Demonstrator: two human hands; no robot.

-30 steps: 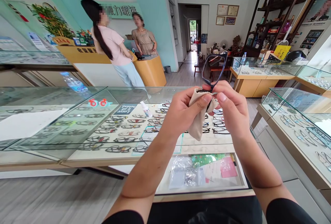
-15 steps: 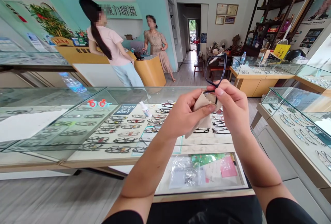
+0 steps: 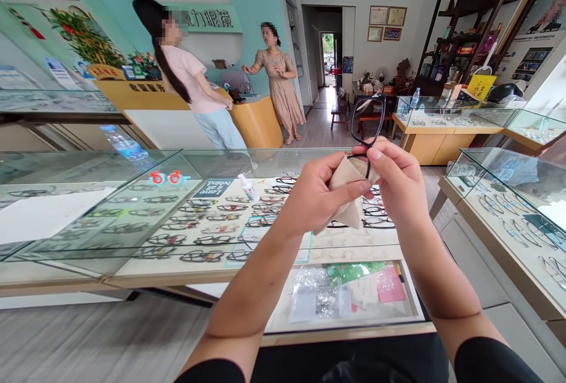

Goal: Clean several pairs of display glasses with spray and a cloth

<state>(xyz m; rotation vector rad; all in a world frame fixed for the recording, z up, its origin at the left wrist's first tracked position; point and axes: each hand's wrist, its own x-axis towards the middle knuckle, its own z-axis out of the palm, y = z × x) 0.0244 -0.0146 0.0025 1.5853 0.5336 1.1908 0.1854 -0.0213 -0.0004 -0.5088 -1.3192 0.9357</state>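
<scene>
Dark-framed glasses [image 3: 379,121] are held upright over the glass showcase, one lens ring up and the other down. My left hand [image 3: 316,194] is closed round a beige cloth [image 3: 342,174], which is folded about the lower lens; its loose corner hangs beneath the fingers. Thumb and fingers of my right hand [image 3: 400,180] pinch the frame near the bridge. Both hands nearly touch at the lower lens. A white spray bottle [image 3: 248,187] stands on the showcase to the left of my hands.
Rows of glasses lie inside the showcase [image 3: 145,274]. On the left are a water bottle [image 3: 124,142], red toy-like glasses [image 3: 165,177] and a white sheet [image 3: 48,212]. An open drawer [image 3: 345,330] holds plastic bags. Two people stand by a yellow counter [image 3: 259,121].
The cloth and my left fingers have shifted slightly on the lower lens. In the background, the person in the long dress has turned and raised a hand; the other person's pose shifted slightly.
</scene>
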